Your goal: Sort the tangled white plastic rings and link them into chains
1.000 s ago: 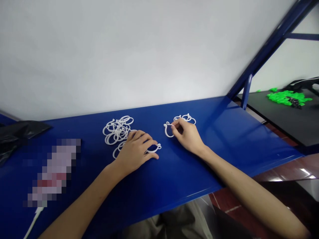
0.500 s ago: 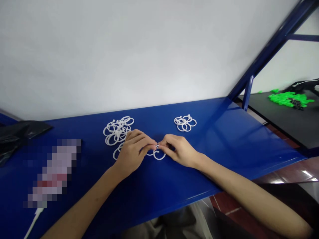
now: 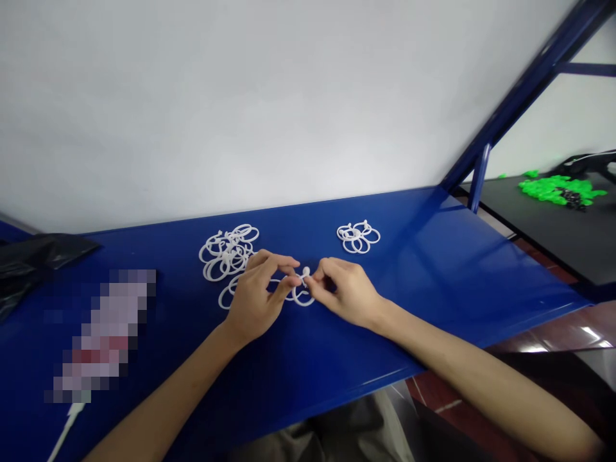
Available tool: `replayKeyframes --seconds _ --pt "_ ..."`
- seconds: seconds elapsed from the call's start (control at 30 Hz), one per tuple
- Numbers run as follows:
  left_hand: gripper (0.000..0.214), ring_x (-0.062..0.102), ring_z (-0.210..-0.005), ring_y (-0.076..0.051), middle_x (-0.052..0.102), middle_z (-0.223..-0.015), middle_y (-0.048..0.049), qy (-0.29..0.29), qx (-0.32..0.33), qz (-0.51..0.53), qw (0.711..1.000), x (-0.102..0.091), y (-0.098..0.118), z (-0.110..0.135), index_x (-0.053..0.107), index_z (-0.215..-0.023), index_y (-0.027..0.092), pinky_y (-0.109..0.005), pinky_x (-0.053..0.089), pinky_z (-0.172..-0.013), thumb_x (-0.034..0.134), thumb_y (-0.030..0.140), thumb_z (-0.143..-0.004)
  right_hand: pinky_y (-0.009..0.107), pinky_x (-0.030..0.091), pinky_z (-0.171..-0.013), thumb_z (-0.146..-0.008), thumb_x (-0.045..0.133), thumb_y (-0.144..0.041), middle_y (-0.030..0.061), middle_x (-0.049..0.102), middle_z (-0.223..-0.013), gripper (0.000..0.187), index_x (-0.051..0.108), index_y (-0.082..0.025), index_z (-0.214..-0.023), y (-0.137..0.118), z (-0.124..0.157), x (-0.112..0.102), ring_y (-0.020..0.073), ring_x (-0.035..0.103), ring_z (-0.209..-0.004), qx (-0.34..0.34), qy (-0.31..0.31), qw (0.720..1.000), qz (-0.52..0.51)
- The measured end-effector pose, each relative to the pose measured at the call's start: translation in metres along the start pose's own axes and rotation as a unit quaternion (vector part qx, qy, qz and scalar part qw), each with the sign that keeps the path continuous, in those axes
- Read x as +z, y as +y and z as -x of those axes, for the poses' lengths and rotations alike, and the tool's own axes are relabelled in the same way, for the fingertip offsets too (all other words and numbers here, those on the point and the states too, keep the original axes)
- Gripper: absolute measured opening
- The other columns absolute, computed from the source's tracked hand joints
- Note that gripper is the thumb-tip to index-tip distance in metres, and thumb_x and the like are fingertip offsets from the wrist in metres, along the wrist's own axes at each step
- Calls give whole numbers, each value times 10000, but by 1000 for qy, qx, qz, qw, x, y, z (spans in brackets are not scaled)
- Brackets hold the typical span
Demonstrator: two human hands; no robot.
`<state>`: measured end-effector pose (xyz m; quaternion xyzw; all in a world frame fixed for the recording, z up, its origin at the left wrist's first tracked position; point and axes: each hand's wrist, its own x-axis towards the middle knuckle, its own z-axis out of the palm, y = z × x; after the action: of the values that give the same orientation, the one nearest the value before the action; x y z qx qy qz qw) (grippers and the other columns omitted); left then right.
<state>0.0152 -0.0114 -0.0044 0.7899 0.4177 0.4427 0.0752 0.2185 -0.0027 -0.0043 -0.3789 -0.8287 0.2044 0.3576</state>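
A white plastic ring (image 3: 303, 304) with a round knob at its top, much like a shower curtain ring, is over the blue table. My right hand (image 3: 349, 292) pinches it at its right side between thumb and forefinger. On the other side, my left hand (image 3: 255, 295) has its thumb and forefinger spread apart close to the knob; whether the thumb touches the ring is unclear. More rings lie partly hidden behind and beneath my left hand. Beyond it rests a larger pile of white rings (image 3: 226, 254), and a smaller group of them (image 3: 357, 239) sits past my right hand.
A blue table (image 3: 404, 256) meets a pale wall (image 3: 289, 109). At the left lie a blurred-out flat object (image 3: 108, 330) with a white cable (image 3: 67, 427) and a black plastic bag (image 3: 43, 256). Green pieces (image 3: 558, 190) lie on a dark table beyond the blue frame post (image 3: 479, 179).
My left forefinger and thumb have parted from their pinch at the ring's top, so the knob now shows. My right hand keeps its pinch, and the ring has shifted slightly left.
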Motion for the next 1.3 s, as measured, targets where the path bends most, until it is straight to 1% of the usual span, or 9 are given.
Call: replayKeyframes --seconds 0.17,0.23,0.33,0.5,0.63,0.73,0.9,1.1,1.3 --pt "109 660 -861 -181 722 -838 -7 -24 3 -34 999 2 6 1 659 -1006 214 -351 540 -842 596 297 -973 260 421 -572 -964 565 -343 -16 600 -679 220 533 -206 -794 10 -2 -3 116 545 -593 38 18 998 41" --pt "94 661 -861 -174 727 -866 -13 -18 2 -47 999 3 6 1 669 -1008 211 -343 548 -831 588 228 -963 280 472 -615 -972 568 -348 16 656 -825 148 588 -201 -976 12 -3 -7 125 579 -642 25 27 999 31" --pt "120 659 -851 -168 730 -884 -19 -16 -6 -53 998 4 5 1 682 -1006 204 -334 556 -816 570 210 -964 321 544 -739 -1004 533 -315 76 657 -1091 212 585 -214 -1183 13 -5 -13 141 626 -777 -35 21 999 -1" --pt "128 647 -864 -166 734 -891 -11 -23 4 -44 999 3 4 1 677 -1014 208 -326 545 -826 553 218 -981 317 556 -783 -1000 555 -303 61 655 -1033 132 653 -215 -1012 13 -9 -20 153 637 -846 -73 -38 996 -44" --pt "163 629 -980 -192 723 -1014 -33 -13 19 -68 997 0 3 0 636 -1123 207 -369 514 -919 539 239 -995 308 524 -741 -966 599 -306 44 693 -902 138 675 -201 -916 39 -21 -35 158 632 -789 -16 51 999 -2" --pt "212 594 -1087 -237 696 -1110 -65 -72 30 -114 990 -2 -1 1 630 -1158 204 -426 475 -986 570 308 -982 345 497 -732 -921 651 -363 51 715 -840 184 690 -198 -849 77 -33 -57 183 625 -751 92 161 980 79" --pt "386 568 -1154 -294 665 -1209 -87 -200 26 -156 967 -2 -10 6 635 -1222 216 -508 425 -1035 630 462 -925 415 480 -807 -908 635 -361 63 741 -842 193 713 -203 -828 123 -40 -76 218 624 -779 158 170 965 119" --pt "334 561 -1150 -296 654 -1216 -89 -220 37 -162 961 -2 -11 9 650 -1222 234 -518 410 -1034 611 383 -925 516 441 -919 -928 607 -407 87 712 -882 251 725 -219 -810 129 -34 -66 268 578 -889 124 147 966 171" --pt "238 569 -1097 -267 663 -1139 -71 -223 55 -150 962 -1 -7 7 677 -1159 246 -481 420 -989 568 319 -960 512 456 -903 -911 620 -344 103 667 -908 192 748 -213 -852 123 -29 -66 296 532 -937 129 176 956 199"
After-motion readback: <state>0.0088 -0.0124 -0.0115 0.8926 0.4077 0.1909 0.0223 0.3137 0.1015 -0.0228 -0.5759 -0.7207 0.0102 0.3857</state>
